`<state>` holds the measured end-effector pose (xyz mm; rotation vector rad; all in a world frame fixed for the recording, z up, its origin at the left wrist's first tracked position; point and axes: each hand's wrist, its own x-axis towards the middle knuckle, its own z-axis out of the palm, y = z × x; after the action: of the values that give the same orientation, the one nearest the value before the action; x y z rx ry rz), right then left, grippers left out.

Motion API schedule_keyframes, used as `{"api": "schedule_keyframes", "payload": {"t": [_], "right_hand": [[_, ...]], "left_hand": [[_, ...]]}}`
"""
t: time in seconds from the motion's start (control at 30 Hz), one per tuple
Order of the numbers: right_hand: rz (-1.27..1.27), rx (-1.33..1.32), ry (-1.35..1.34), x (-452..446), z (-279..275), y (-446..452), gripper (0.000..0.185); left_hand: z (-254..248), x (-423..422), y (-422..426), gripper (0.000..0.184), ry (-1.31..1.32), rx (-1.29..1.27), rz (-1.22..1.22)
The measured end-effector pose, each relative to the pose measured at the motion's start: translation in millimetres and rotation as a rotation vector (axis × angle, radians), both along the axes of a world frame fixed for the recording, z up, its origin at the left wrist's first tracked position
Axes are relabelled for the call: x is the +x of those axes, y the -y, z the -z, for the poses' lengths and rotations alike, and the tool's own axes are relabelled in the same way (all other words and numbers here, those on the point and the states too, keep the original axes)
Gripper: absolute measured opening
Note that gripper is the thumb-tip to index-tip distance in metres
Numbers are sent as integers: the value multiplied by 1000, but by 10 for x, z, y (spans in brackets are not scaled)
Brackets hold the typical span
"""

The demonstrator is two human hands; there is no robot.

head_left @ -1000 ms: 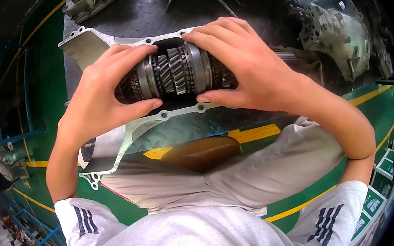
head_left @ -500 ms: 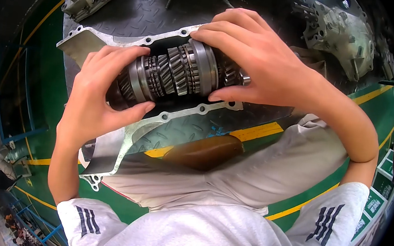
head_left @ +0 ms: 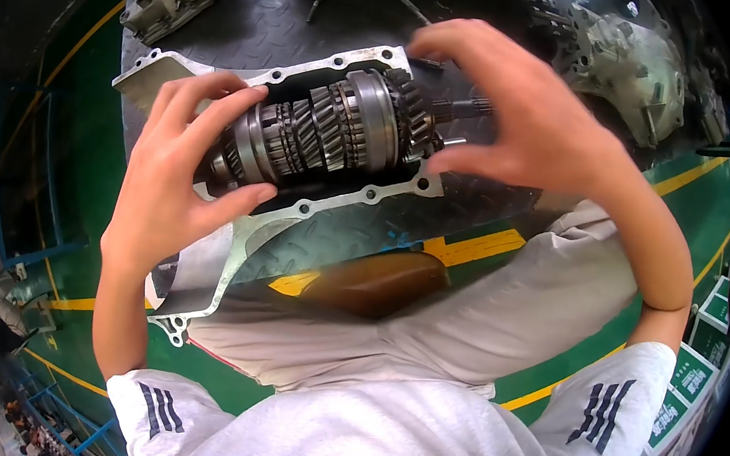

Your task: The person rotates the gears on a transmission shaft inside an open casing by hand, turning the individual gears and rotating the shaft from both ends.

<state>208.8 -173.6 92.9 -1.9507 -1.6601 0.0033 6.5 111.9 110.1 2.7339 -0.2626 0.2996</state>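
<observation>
One head-worn camera looks forward and steeply down, over the wearer's shirt [head_left: 356, 439] to the table [head_left: 258, 25]. It is near the gear assembly [head_left: 322, 135], and its wide, rounded view ends in black.

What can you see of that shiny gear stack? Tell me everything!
The gear stack looks like dark, shiny metal: slanted teeth in the middle, a broad smooth ring towards the right. It lies in an open, pale metal casing, its right end higher in view. The left grip curves around its left end; the right grip is open by its right end. Contact is unclear.
</observation>
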Motion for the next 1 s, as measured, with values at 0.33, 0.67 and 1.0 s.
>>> {"api": "schedule_keyframes", "payload": {"t": [0.33, 0.67, 1.0], "right_hand": [[286, -337, 235, 232, 621, 301, 22], [264, -735, -235, 334, 162, 33, 18], [242, 5, 352, 58, 656, 286, 24]], "left_hand": [[314, -471, -301, 22, 41, 169, -230], [302, -394, -270, 23, -2, 57, -321], [417, -361, -309, 33, 89, 119, -370]]}}
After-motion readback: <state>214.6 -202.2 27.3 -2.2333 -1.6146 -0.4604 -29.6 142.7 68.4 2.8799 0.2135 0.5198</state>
